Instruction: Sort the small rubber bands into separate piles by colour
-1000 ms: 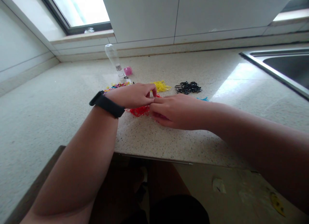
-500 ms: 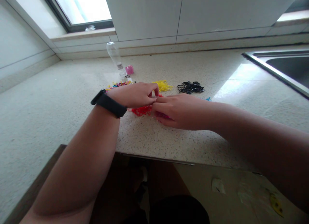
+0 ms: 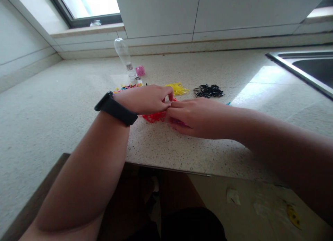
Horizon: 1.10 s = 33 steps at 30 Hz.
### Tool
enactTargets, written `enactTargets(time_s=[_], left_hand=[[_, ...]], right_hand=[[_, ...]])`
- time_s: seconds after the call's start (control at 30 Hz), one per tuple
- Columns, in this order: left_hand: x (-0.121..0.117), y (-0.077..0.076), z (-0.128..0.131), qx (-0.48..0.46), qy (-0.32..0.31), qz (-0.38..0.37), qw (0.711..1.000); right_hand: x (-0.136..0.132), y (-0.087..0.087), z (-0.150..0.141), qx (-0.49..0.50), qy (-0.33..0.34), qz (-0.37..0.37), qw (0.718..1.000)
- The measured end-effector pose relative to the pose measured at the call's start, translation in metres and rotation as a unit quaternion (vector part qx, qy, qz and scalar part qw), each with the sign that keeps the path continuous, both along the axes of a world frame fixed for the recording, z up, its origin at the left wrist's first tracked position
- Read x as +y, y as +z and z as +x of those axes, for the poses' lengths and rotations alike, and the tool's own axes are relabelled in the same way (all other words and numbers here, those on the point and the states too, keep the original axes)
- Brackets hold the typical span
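My left hand, with a dark watch on its wrist, reaches over the piles with thumb and forefinger pinched. Its fingertips meet those of my right hand, which is curled palm down. Whatever the two hands pinch is too small or hidden to make out. Beneath them lies a pile of small red rubber bands, and magenta bands show under my right fingers. Just beyond are yellow rubber bands and black rubber bands. A mixed-colour pile is partly hidden behind my left wrist.
At the back left a clear bottle stands by a pink object. A bit of blue peeks out behind my right wrist. The steel sink is at the right, and the speckled counter ends in front of me.
The view has shifted slightly, so the counter and piles sit a little higher in the picture. Both hands stay together at the same spot over the red bands.
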<state>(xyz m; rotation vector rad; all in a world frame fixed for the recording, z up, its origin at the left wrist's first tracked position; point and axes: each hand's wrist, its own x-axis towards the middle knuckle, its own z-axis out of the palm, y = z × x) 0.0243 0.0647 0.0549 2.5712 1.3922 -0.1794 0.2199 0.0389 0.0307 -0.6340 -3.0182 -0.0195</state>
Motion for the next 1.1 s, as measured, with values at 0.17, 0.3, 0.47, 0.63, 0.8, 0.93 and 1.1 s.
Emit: enactTargets(time_s=[0.17, 0.3, 0.47, 0.63, 0.8, 0.93, 1.1], left_hand=[[-0.003, 0.001, 0.001, -0.001, -0.004, -0.006, 1.000], [-0.008, 0.002, 0.002, -0.001, -0.018, 0.005, 1.000], [-0.011, 0.001, 0.002, -0.011, -0.039, 0.014, 0.999], [-0.008, -0.001, 0.001, -0.038, -0.019, -0.009, 0.999], [-0.007, 0.002, 0.001, -0.034, -0.023, -0.015, 0.999], [-0.006, 0.002, 0.001, -0.019, -0.018, -0.013, 1.000], [-0.002, -0.002, 0.000, -0.027, -0.031, -0.007, 0.999]], right_hand=[[0.000, 0.001, 0.000, 0.000, 0.004, -0.005, 1.000], [0.000, 0.001, 0.001, 0.005, 0.001, -0.005, 1.000], [0.003, -0.001, 0.001, 0.012, 0.002, -0.021, 1.000], [0.004, -0.002, 0.000, 0.013, -0.014, -0.051, 0.999], [0.005, 0.000, 0.000, 0.016, -0.014, -0.079, 0.997], [0.004, 0.000, 0.000, 0.014, -0.014, -0.079, 0.997], [0.004, 0.000, -0.001, 0.011, -0.019, -0.067, 0.998]])
